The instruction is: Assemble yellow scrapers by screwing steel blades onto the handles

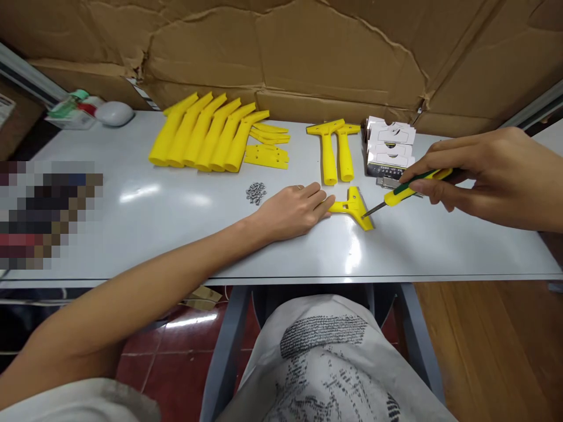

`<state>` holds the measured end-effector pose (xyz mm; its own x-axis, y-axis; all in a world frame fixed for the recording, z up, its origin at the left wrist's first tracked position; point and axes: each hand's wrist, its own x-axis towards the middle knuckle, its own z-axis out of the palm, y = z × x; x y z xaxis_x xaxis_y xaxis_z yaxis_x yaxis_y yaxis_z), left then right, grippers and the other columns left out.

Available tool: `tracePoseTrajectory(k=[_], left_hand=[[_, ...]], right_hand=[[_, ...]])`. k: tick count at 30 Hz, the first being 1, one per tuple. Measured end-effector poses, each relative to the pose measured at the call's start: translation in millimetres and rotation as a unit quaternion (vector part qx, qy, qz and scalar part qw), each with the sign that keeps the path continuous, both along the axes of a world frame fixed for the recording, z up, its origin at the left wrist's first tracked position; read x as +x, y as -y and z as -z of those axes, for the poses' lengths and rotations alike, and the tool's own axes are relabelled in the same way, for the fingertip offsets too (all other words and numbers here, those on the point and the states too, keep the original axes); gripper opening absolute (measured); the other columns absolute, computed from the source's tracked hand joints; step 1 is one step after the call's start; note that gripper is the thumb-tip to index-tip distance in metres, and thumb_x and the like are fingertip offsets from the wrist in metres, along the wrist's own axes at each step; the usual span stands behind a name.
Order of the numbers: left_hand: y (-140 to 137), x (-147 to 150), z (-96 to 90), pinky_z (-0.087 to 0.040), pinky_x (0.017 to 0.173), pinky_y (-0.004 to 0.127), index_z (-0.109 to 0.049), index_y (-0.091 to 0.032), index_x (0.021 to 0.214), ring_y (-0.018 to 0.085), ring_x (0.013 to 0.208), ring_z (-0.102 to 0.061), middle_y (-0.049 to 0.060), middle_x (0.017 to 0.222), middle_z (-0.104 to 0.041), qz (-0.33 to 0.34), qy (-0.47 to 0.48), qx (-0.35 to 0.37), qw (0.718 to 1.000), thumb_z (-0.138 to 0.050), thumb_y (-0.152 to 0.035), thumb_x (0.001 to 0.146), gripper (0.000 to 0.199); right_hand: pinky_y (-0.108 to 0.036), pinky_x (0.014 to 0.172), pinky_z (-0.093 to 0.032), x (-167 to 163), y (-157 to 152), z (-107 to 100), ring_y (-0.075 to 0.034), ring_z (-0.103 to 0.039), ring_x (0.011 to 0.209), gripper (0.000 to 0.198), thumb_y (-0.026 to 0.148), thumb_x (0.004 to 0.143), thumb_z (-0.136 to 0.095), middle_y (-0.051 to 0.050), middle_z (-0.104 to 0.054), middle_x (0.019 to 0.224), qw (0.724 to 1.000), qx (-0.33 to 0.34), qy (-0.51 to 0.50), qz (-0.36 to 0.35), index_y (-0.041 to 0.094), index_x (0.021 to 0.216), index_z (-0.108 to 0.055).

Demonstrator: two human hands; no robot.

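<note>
My left hand (303, 210) is closed around the handle of a yellow scraper (354, 206), pressing it down on the table. The scraper's wide head points right, with a thin blade edge along its far side. In my right hand (492, 176) is a screwdriver (398, 193) with a yellow and green handle. Its tip touches the scraper head near the lower screw hole. Just beyond lie two more yellow scrapers (328, 153), heads toward the back. A small pile of screws (255, 193) sits left of my left hand.
Several yellow scraper handles (193, 135) stand in a row at the back, beside flat yellow plates (266, 156). White printed blade boxes (390, 140) are stacked at back right. A cardboard wall (281, 53) closes off the far side. A white mouse (114, 113) lies at the left.
</note>
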<state>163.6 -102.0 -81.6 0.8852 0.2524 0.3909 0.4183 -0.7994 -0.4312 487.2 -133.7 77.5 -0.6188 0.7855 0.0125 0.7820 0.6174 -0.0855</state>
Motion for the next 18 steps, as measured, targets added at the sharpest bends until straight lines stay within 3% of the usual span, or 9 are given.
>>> tracePoseTrajectory(k=[5,13,16,18], left_hand=[[-0.8,-0.1,2.1,-0.048,0.063,0.033,-0.070,-0.007,0.127,0.023,0.089,-0.069,0.008,0.089,-0.071,-0.001,0.006,0.004,1.000,-0.047,-0.032,0.128,0.034],[-1.1,-0.2,1.1,-0.046,0.061,0.034,-0.071,-0.008,0.124,0.022,0.085,-0.068,0.006,0.087,-0.070,0.014,0.026,0.028,0.999,-0.049,-0.032,0.127,0.032],[-1.6,-0.7,2.2,-0.047,0.062,0.033,-0.070,-0.008,0.125,0.022,0.086,-0.069,0.007,0.089,-0.071,0.008,0.016,0.021,1.000,-0.049,-0.032,0.127,0.032],[-2.0,-0.9,3.2,-0.047,0.063,0.032,-0.070,-0.009,0.126,0.022,0.087,-0.069,0.007,0.089,-0.071,0.005,0.011,0.014,1.000,-0.049,-0.032,0.127,0.031]], right_hand=[[-0.044,0.075,-0.048,3.7,0.7,0.2,-0.025,-0.073,0.079,0.045,0.040,0.110,-0.048,-0.011,-0.086,0.112,1.000,0.008,-0.005,-0.023,0.022,0.120,-0.088],[-0.041,0.083,-0.052,5.9,0.2,-0.6,-0.023,-0.077,0.093,0.040,0.026,0.108,-0.049,-0.003,-0.082,0.121,0.993,0.024,-0.007,-0.111,0.034,0.119,-0.087],[-0.043,0.084,-0.054,2.4,0.2,3.7,-0.024,-0.078,0.095,0.039,0.032,0.110,-0.049,-0.006,-0.082,0.124,0.995,0.015,-0.006,-0.101,0.033,0.122,-0.086],[-0.043,0.079,-0.054,0.4,-0.7,8.8,-0.027,-0.075,0.084,0.039,0.043,0.113,-0.052,-0.009,-0.083,0.110,0.999,0.014,0.009,-0.045,0.029,0.131,-0.083]])
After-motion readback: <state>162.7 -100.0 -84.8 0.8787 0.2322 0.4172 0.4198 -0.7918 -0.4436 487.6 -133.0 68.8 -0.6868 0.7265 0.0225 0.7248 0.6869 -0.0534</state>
